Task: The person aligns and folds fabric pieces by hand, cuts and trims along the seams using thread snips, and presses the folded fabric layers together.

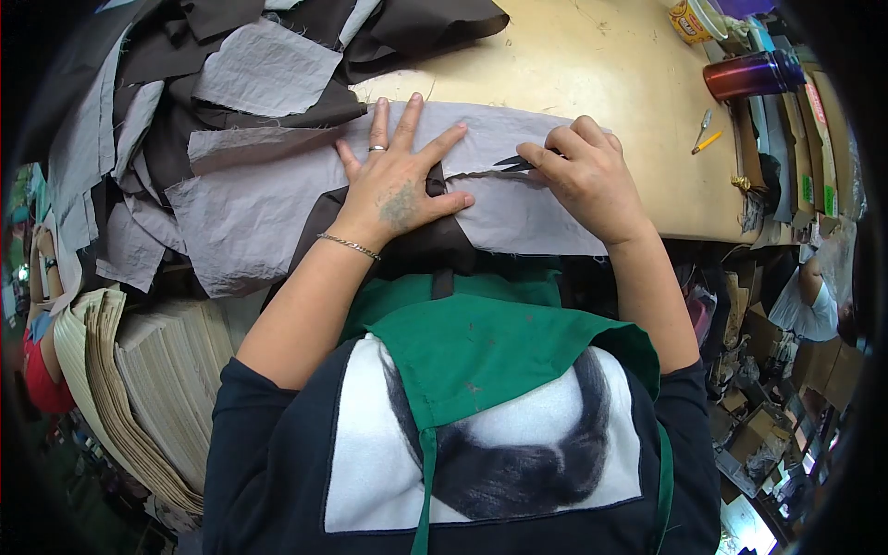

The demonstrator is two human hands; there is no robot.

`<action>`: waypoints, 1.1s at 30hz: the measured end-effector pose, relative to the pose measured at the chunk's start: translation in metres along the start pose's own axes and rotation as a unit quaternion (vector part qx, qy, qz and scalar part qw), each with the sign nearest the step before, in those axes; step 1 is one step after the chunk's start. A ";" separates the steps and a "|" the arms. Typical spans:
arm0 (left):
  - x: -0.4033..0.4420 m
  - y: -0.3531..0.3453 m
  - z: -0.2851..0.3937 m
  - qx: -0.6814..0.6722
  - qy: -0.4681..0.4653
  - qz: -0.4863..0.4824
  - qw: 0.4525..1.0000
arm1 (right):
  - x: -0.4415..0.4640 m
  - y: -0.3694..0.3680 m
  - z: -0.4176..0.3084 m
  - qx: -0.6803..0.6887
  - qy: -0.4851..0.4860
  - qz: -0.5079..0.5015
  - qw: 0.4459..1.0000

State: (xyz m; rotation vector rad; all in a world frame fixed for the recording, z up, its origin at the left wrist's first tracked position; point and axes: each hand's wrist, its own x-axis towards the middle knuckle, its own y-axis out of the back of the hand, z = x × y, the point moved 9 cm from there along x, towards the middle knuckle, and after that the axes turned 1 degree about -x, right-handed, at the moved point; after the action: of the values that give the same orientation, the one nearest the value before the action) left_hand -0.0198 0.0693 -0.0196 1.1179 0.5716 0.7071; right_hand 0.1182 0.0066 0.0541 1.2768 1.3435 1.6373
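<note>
My left hand point(400, 180) lies flat with its fingers spread, pressing on a light grey fabric piece point(518, 208) and a dark brown strip of cloth beneath the palm. Opposite it, my right hand point(587, 176) is closed around a small dark cutting tool point(515, 164), probably thread snips; most of it is hidden in the fingers. Its pointed black tips reach left over a wrinkled line or edge in the grey fabric. More grey cloth point(250, 217) spreads out left of my left hand.
Brown and grey fabric pieces point(268, 69) heap at the table's point(601, 55) upper left. A purple tumbler point(751, 76), a yellow cup point(696, 20) and a yellow pencil-like stick point(708, 142) are at the right. Stacked sheets point(176, 370) stand below left; people show at both sides.
</note>
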 end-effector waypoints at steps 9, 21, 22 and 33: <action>0.000 0.000 0.001 -0.006 -0.001 0.001 1.000 | 0.005 -0.010 -0.009 0.023 0.013 -0.002 1.000; 0.001 0.001 0.000 -0.006 0.001 -0.002 1.000 | 0.001 -0.025 -0.005 0.118 -0.002 0.018 0.993; 0.000 0.001 0.000 -0.006 0.001 -0.002 1.000 | 0.000 -0.026 -0.004 0.123 0.000 0.022 0.992; 0.001 0.000 0.000 0.002 0.005 -0.007 1.000 | -0.004 -0.029 -0.011 0.129 -0.002 0.070 0.989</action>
State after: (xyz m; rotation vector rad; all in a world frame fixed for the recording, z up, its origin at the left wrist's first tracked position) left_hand -0.0195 0.0698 -0.0196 1.1137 0.5898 0.6994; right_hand 0.1061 0.0071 0.0256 1.5537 1.5315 1.5905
